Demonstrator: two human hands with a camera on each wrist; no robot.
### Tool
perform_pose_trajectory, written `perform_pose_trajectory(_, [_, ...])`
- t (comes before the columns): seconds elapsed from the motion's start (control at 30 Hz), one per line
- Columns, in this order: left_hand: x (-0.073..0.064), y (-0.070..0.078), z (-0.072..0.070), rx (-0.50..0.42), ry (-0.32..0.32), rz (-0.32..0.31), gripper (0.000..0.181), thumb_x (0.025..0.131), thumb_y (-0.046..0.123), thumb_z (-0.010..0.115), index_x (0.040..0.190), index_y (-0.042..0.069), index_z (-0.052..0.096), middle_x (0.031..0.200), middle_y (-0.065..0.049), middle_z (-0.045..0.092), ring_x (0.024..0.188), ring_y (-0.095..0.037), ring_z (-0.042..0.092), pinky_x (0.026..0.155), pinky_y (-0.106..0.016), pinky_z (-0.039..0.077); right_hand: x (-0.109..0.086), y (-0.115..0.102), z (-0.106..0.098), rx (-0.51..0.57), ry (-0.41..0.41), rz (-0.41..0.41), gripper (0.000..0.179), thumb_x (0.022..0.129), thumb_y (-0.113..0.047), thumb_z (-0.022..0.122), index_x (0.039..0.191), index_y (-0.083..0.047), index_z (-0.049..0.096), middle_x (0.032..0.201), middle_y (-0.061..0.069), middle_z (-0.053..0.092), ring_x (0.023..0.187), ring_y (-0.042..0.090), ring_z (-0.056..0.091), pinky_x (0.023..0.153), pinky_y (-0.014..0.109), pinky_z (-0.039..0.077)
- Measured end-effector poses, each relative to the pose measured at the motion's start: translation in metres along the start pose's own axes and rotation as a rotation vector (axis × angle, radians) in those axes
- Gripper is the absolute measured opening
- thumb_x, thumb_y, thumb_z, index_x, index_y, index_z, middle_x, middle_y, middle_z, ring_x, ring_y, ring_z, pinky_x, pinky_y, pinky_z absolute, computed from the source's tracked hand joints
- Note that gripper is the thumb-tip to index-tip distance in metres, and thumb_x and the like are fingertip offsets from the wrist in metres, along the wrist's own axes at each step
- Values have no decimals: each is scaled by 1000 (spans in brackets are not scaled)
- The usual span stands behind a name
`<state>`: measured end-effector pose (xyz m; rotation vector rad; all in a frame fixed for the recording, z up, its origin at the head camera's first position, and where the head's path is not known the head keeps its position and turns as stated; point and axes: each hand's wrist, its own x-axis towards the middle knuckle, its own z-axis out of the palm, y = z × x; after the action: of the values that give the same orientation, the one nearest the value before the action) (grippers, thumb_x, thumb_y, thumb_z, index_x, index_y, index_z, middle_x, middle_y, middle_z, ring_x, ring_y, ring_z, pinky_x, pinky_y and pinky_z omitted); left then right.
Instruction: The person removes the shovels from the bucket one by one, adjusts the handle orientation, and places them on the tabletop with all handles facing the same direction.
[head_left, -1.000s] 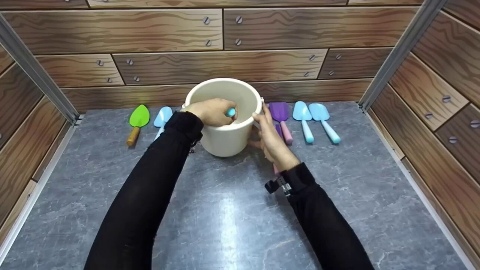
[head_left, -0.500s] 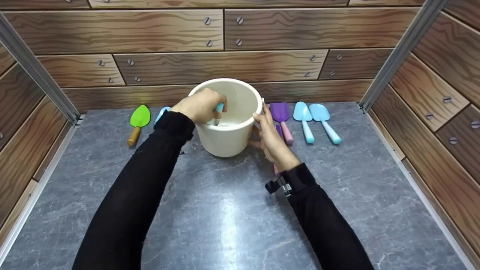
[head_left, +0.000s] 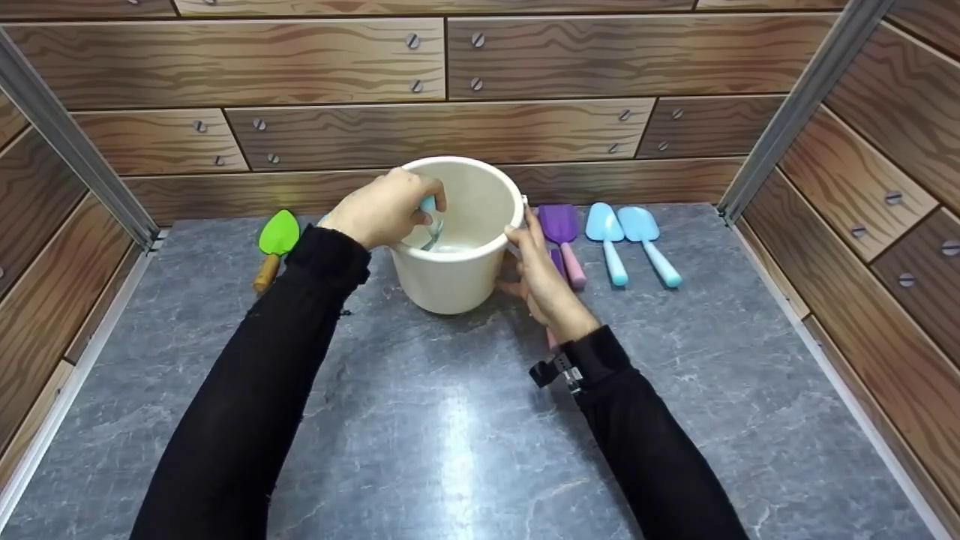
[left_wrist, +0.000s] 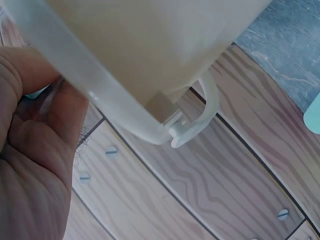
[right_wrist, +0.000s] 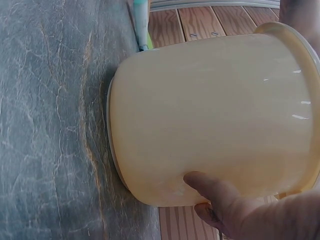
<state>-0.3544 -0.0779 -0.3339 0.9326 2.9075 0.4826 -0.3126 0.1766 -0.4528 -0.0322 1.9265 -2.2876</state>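
Observation:
A cream bucket (head_left: 442, 281) stands upright on the grey marbled table. My left hand (head_left: 386, 206) reaches over its left rim and grips the light blue handle (head_left: 427, 204) of a small hand trowel, whose lower part (head_left: 433, 238) hangs inside the bucket. In the left wrist view the left hand (left_wrist: 37, 135) is beside the rim, and only a sliver of the teal handle (left_wrist: 37, 93) shows between the fingers. My right hand (head_left: 546, 281) presses against the bucket's right side, fingers mostly extended, one fingertip at the rim. Fingertips (right_wrist: 197, 180) touch the wall in the right wrist view.
Right of the bucket lie a purple trowel (head_left: 559, 223) with a pink handle, another purple one (head_left: 556, 259) partly behind my hand, and two light blue trowels (head_left: 602, 221) (head_left: 639, 223). On the left lies a green trowel (head_left: 279, 232). Wood-patterned walls (head_left: 334, 135) enclose the table.
My left hand has drawn left and slightly up from the bucket's middle toward its left rim, carrying the trowel. My right hand and the bucket have stayed in place.

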Motion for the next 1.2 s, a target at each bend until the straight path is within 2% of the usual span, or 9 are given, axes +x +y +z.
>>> perform_pose_trajectory(0.23, [-9, 1, -6, -21, 40, 14, 25, 111, 3, 77, 136, 5, 78, 145, -20, 80, 132, -37, 78, 106, -52, 66, 0, 0, 0, 1, -3, -1, 92, 115, -45, 49, 190, -36, -3, 200, 14, -1, 183, 56, 10, 137, 86, 34])
perform_pose_trajectory(0.5, [-19, -1, -14, -27, 118, 47, 24, 110, 1, 77, 133, 5, 78, 141, -16, 83, 134, -36, 79, 112, -53, 67, 1, 1, 0, 3, -9, -6, 92, 115, -45, 49, 190, -35, -3, 201, 12, -1, 184, 53, 8, 138, 88, 30])
perform_pose_trajectory(0.77, [-32, -1, -16, -31, 225, 89, 26, 110, -2, 76, 135, 5, 77, 141, -14, 82, 136, -35, 78, 111, -50, 69, 1, 1, 0, 8, -5, -3, 92, 115, -44, 49, 190, -35, -3, 201, 10, -2, 184, 52, 9, 138, 87, 32])
perform_pose_trajectory(1.0, [-40, -5, -18, -32, 376, 196, 25, 108, -12, 71, 128, 2, 76, 136, -15, 83, 128, -36, 83, 104, -49, 72, 1, 1, 1, 9, -6, -2, 92, 115, -44, 49, 190, -35, -3, 201, 12, -1, 183, 53, 13, 137, 86, 34])
perform_pose_trajectory(1.2, [-50, -8, -22, -15, 464, 268, 25, 109, -14, 69, 129, -1, 74, 136, -16, 83, 130, -36, 82, 107, -48, 71, 1, 1, 0, 7, -1, -8, 93, 114, -44, 50, 190, -35, -2, 201, 13, 0, 182, 54, 13, 136, 86, 35])
